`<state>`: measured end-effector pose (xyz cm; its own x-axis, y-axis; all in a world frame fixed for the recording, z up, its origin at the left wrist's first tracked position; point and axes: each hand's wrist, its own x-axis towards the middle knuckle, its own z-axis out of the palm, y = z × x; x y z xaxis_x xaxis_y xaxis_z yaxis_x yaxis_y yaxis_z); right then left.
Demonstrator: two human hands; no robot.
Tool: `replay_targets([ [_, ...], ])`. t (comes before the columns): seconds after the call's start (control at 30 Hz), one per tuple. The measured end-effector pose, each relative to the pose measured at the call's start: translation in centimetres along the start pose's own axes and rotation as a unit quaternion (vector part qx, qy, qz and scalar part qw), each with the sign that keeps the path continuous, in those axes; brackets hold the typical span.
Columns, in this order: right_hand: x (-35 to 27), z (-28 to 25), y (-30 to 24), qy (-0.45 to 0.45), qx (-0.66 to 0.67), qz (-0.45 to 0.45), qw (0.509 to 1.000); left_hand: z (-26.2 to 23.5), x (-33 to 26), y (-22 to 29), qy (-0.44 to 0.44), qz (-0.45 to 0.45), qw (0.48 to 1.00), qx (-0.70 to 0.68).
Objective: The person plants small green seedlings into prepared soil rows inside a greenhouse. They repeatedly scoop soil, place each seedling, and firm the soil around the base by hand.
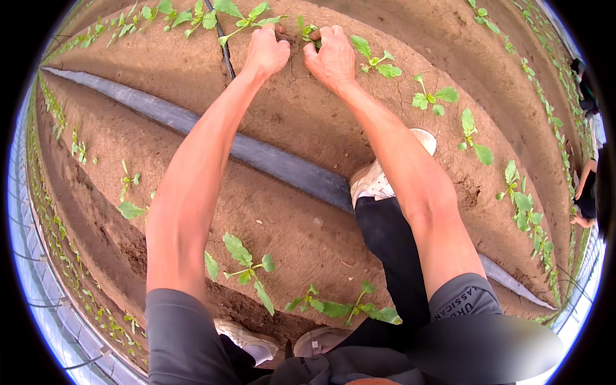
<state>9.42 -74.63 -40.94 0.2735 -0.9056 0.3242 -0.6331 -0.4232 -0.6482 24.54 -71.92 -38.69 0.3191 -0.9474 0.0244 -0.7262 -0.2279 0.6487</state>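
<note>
Both arms reach to the far side of a raised soil bed. My left hand [268, 51] is closed, its fingers curled down at the soil beside a leafy green seedling [244, 22]; whatever its fingertips hold is hidden. Just to its right, my right hand [331, 58] is closed around the edge of a smaller seedling [307, 29], with green leaf showing between thumb and fingers. Another seedling [375, 59] grows right of that hand, untouched.
A grey flat hose [289, 168] runs diagonally along the furrow, under my arms. A thin black drip line [221, 40] crosses the bed behind my left hand. More seedlings [245, 266] grow near my shoes [372, 179]. Another person [587, 186] is at the right edge.
</note>
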Motion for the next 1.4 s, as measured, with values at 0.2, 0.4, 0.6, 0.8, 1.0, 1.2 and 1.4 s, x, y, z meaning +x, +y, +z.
replay_targets([
  [0.2,0.0,0.3,0.2,0.016,0.013,0.002,1.0,0.8,2.1,0.4,-0.034,0.1,0.99,0.088],
  [0.4,0.1,0.3,0.4,0.015,0.013,0.008,1.0,0.0,2.6,-0.4,-0.036,0.172,0.983,0.047],
  [0.6,0.1,0.4,0.2,0.014,0.019,0.014,1.0,0.9,1.8,0.1,0.038,0.079,0.994,0.058],
  [0.8,0.0,0.4,0.2,0.016,0.023,0.018,0.999,0.2,1.9,-0.1,-0.008,0.101,0.995,0.018],
  [1.0,0.1,0.3,0.0,0.01,0.032,0.035,0.999,0.9,1.1,-0.3,-0.001,0.113,0.994,-0.01],
  [1.2,0.1,0.2,0.6,0.021,0.038,0.034,0.998,2.1,0.9,-0.3,0.069,0.108,0.987,0.097],
  [1.4,-0.1,0.5,0.3,0.016,0.054,0.032,0.998,2.5,1.2,-0.9,0.064,0.159,0.978,0.118],
])
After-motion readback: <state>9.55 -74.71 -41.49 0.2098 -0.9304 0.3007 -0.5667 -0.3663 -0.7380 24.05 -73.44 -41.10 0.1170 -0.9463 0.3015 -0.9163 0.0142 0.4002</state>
